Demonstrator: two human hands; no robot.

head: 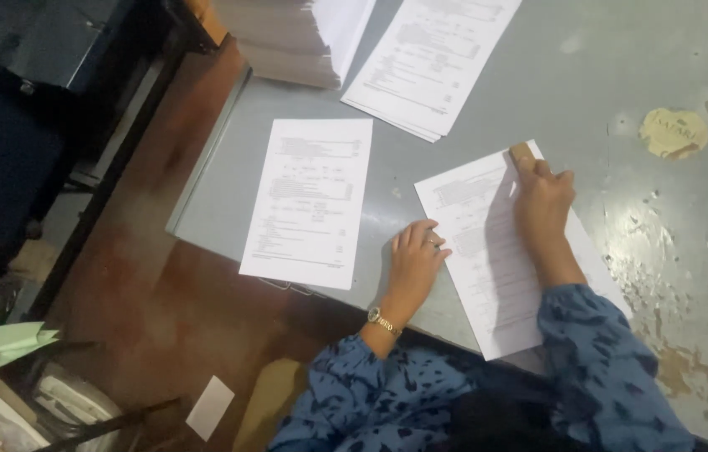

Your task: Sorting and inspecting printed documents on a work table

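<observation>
Pressing down near the top edge of a printed sheet [496, 276], the right hand [543, 197] had its fingers curled together w/ a small tan block [522, 154] at their tips; whether they pinched the block or just pushed it, couldn't tell. Block sat right at the sheet's top edge, touching the fingertips. Left hand [415, 255] lay flat at the sheet's left edge, fingers close together and stretched out, tips touching the paper, palm on the grey table [605, 75]. A ring showed on one finger, a gold watch [382, 321] at the wrist.

Both forearms came up from the bottom of the view in blue patterned sleeves [597, 368], right arm laid along the sheet, left arm angled in from the lower left. Sheet lay tilted on the table, its bottom corner hanging past the table's near edge.

Just left of the left hand, apart from it, lay a second printed sheet [310, 199], straight & flat, lower edge also over the table edge. Further up, a loose pile of printed sheets [429, 59], and beside it a thick paper stack [295, 42] at the table's far corner. Yellowish worn sticker [674, 132] on the table to the right, well apart from the hands. Brown floor [161, 310] below, w/ a small white card [209, 408] on it. Nothing lay between the hands and the sheet.
</observation>
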